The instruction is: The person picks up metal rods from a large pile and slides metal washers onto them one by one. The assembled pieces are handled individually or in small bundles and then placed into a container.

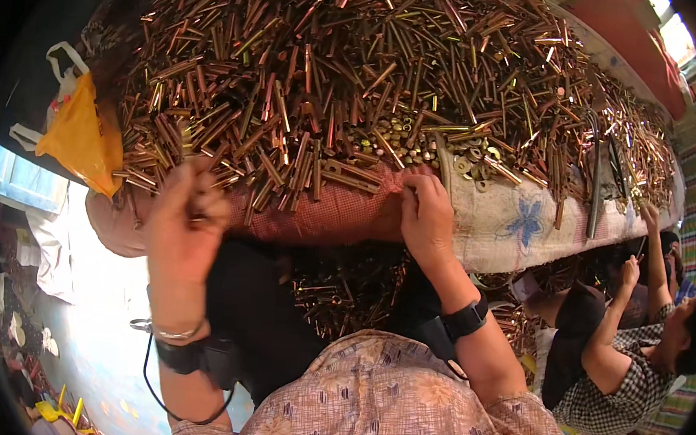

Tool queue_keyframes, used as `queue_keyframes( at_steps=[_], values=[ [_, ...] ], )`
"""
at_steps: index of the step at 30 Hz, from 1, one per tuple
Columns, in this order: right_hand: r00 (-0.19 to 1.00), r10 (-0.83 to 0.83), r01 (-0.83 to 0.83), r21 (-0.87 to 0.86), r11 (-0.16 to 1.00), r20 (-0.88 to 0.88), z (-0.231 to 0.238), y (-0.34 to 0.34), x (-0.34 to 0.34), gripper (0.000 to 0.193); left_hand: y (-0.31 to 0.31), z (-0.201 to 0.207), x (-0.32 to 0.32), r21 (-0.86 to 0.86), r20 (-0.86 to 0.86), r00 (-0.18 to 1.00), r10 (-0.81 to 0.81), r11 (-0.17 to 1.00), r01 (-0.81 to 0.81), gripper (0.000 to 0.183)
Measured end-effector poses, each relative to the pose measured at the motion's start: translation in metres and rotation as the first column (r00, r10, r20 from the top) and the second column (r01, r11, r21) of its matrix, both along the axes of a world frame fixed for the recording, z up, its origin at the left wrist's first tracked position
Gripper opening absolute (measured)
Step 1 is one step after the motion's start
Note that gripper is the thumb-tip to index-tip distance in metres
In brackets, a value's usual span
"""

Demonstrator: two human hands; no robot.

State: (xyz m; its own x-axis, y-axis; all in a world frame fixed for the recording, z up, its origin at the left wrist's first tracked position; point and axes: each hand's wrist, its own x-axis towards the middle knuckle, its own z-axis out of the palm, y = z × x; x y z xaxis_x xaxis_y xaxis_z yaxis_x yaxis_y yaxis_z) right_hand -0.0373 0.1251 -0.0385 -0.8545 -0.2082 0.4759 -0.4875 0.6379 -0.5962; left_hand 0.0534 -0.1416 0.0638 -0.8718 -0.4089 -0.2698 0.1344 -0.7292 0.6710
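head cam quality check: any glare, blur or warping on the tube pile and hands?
Head view: strong fisheye, the table edge bows and a black vignette rings the rim; glints on the brass tubes; window top right blown out; left hand slightly motion-blurred, right hand sharper; the heap below the table sits in shadow.

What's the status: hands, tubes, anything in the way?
Left hand closed at the edge of the brass tube pile. Right hand pressed fingers-down at pile edge on red cloth. Second person's hands at right edge.

Tube heap (359, 79) on cloth (519, 223); bag (76, 135) left.
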Motion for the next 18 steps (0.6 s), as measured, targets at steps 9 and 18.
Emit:
queue_keyframes(
  at_steps=[9,18],
  values=[
    [0.998,0.016,-0.023,0.111,0.994,0.064,0.005,-0.018,-0.043,0.017,0.103,-0.064,-0.014,0.112,0.215,0.826,-0.521,0.853,0.509,0.019],
    [0.989,-0.023,-0.002,0.174,0.985,0.145,0.026,0.014,-0.038,0.016,0.107,-0.073,-0.016,0.074,0.306,0.784,-0.541,0.834,0.547,0.021]
  ],
)
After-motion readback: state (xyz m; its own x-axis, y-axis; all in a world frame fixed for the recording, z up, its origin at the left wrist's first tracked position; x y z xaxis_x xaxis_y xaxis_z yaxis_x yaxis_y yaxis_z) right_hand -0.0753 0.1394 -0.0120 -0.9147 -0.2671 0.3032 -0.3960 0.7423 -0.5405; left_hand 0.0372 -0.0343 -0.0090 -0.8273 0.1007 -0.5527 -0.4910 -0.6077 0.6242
